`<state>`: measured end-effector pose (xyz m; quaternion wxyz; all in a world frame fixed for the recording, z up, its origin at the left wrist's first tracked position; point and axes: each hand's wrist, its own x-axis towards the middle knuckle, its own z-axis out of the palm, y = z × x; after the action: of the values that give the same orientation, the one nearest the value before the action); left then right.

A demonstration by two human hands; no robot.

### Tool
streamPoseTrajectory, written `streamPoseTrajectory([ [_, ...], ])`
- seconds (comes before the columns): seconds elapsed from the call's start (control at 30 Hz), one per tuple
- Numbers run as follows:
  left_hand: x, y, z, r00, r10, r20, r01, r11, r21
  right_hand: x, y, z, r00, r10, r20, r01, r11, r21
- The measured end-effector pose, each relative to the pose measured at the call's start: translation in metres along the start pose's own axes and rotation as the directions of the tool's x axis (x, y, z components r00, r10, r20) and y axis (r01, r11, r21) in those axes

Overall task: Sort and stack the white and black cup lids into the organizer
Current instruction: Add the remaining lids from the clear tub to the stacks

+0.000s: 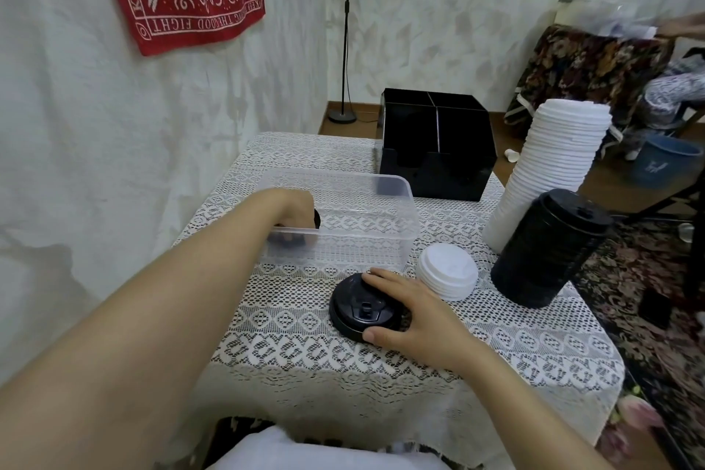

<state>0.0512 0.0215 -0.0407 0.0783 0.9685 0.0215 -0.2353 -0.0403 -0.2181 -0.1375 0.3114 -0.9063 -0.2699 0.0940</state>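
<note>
From the head view, my left hand reaches down into the clear bin at its near left corner, fingers curled round a black lid. Only a dark sliver of that lid shows above the rim, and the cloudy wall blurs my fingertips. The rest of the bin's floor shows only the lace pattern beneath it. My right hand grips the low black stack in front of the bin, thumb on its near edge and fingers over its far right side. Bare lace tablecloth lies open to the near and left of it. Just right of my fingers sits a low white stack, close but apart. Beyond that, at the table's right edge, a tall black stack leans in front of a taller white stack, hiding its lower right side. The black organizer stands at the far edge behind the bin. Its four compartments are dark inside, and I cannot make out their contents.
</note>
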Motion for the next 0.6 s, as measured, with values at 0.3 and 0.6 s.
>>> streamPoseTrajectory([
  [0.3,-0.026,-0.034,-0.029,0.947,0.054,-0.316,-0.241,0.771,-0.59,-0.001,-0.003,-0.002,1.0,0.003,0.008,-0.003,1.0,-0.005],
  [0.6,-0.093,-0.021,0.009,0.943,0.139,-0.303,-0.318,0.108,-0.942,-0.006,-0.011,-0.005,1.0,-0.01,0.001,0.01,0.999,0.033],
])
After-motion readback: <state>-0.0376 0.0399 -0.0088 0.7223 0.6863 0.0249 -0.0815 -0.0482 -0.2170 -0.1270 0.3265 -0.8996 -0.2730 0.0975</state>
